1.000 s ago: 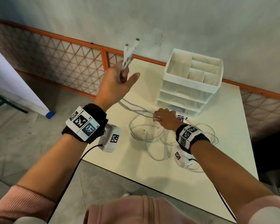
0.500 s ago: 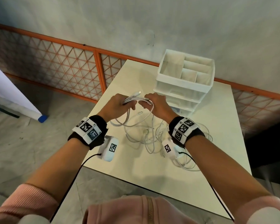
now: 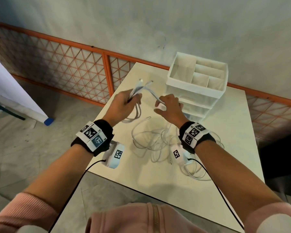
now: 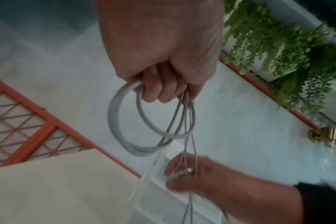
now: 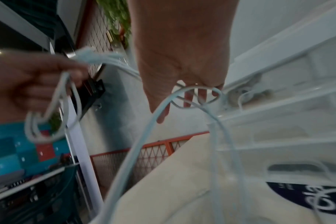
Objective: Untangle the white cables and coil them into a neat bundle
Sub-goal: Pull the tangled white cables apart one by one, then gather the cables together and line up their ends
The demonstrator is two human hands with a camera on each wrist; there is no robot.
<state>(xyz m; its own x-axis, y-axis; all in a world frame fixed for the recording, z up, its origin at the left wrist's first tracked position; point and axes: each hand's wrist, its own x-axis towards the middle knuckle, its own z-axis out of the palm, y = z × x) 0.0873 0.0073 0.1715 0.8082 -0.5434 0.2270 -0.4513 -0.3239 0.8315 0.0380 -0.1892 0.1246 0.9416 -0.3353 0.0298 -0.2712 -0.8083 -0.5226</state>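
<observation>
Since half a second ago the two hands, then nearly touching over the table, have drawn apart, stretching a strand of the white cables [image 3: 151, 91] between them. The coiling is barely begun: the left wrist view shows only a couple of small loops [image 4: 144, 121] gathered, while most of the cable lies in loose overlapping loops on the table [image 3: 107, 179], so most of the untangling and winding appears left to do. The left hand [image 3: 123, 105] is closed round the loops, with two connector ends sticking up past its knuckles. The right hand [image 3: 170, 106] has its fingers hooked loosely around the strand rather than clamped on it, seemingly feeding it toward the coil. Behind the right hand stands a white drawer organizer [image 3: 198, 84], with an orange lattice fence [image 3: 57, 64] beyond the table.
</observation>
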